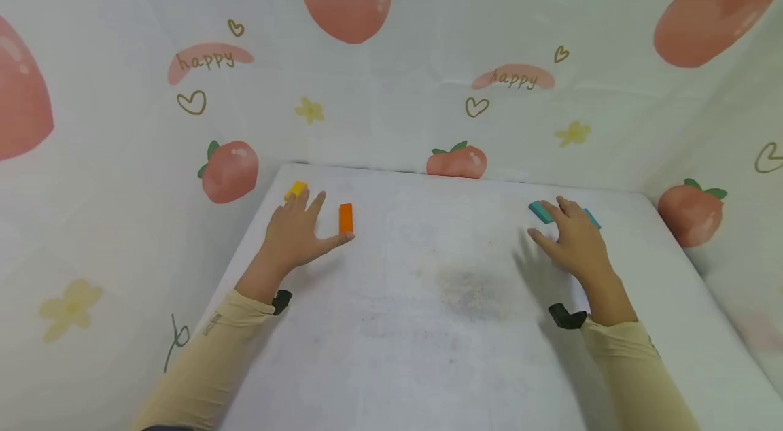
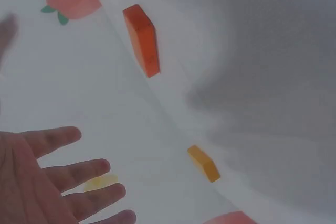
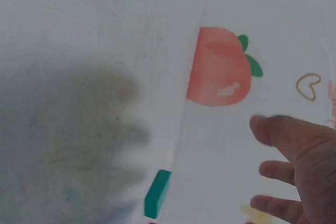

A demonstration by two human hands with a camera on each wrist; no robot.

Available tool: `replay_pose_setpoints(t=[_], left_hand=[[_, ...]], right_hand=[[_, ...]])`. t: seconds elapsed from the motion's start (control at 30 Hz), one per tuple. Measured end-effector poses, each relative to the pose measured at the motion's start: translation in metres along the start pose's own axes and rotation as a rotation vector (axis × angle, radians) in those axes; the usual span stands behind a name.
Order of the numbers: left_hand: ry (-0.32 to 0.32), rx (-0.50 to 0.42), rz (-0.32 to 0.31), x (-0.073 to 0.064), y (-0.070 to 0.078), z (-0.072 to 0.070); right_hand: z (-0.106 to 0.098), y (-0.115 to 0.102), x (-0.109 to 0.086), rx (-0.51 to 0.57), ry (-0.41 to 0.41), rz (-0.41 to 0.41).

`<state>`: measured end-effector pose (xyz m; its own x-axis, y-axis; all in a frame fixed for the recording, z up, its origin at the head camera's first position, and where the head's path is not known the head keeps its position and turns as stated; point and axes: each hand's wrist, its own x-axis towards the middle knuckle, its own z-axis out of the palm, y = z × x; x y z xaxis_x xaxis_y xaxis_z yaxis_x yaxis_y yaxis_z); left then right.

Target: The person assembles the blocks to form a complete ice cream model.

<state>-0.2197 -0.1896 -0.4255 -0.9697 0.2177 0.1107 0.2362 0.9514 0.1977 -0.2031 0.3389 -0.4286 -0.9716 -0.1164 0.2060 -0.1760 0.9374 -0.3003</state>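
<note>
With fingers spread, my left hand (image 1: 293, 234) hovers near a yellow block (image 1: 297, 189) and an orange block (image 1: 346, 218) at the table's far left. In the left wrist view the orange block (image 2: 143, 40) and the yellow block (image 2: 204, 163) lie apart from the outstretched fingers (image 2: 79, 171). On the far right, my right hand (image 1: 575, 240) is held over a teal block (image 1: 541, 211) and a blue block (image 1: 591, 218), which it partly hides. The right wrist view shows the teal block (image 3: 157, 193) below and left of the loosely extended fingers. Neither hand holds anything.
A white table (image 1: 391, 349) with a greyish stain near its middle lies under both hands. Behind and beside it hangs a white cloth (image 1: 391, 77) printed with peaches, hearts and flowers. Small black pieces (image 1: 567, 317) stick out at the wrists.
</note>
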Motion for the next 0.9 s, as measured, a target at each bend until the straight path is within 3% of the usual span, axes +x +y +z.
replay_pose_setpoints(t=[0.17,0.4,0.6,0.9], left_hand=[[0.018,-0.006,0.042,0.007,-0.002,0.010],[-0.021,-0.217,0.006,0.019,0.004,0.024],[-0.086,-0.317,-0.062,0.036,0.012,0.038],[-0.110,-0.325,-0.107,0.051,0.022,0.045]], right_hand=[[0.009,0.012,0.007,0.123,0.044,0.034],[0.021,0.031,0.024,0.208,0.010,0.145],[0.033,0.049,0.039,0.215,-0.021,0.206],[0.044,0.058,0.051,0.190,-0.021,0.219]])
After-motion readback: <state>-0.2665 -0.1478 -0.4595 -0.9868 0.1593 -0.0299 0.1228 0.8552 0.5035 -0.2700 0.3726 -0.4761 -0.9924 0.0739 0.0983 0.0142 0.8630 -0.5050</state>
